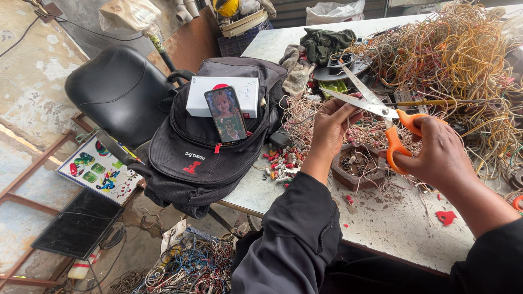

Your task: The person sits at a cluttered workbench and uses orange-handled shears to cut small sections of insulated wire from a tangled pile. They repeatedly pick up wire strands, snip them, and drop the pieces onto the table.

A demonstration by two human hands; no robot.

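Scissors, orange-handled, held open over the desk. The right hand is closed through the handle loops, spreading the blades wide; the tips point up and away from the person, towards the wire heap. The left hand is curled, its fingertips pinching something thin beside the lower blade, seemingly a wire end, though too fine to tell. This hold sets the piece in the mouth of the blades, directly above a small brown tray of scraps, so that cut pieces would drop into it.

Left of the tray lies a scatter of red and white connectors, kept apart from the uncut tangle, which fills the far right of the desk. A red offcut lies near the front edge.

A black backpack sits on the desk's left corner, against a black chair; a phone leans on a white box in its open pocket, screen facing the person. Crumpled cloths lie behind it.

The desk top is pale, chipped and littered with crumbs of insulation. Below, the floor is stained concrete, with coiled wires, a dark panel and a printed card.
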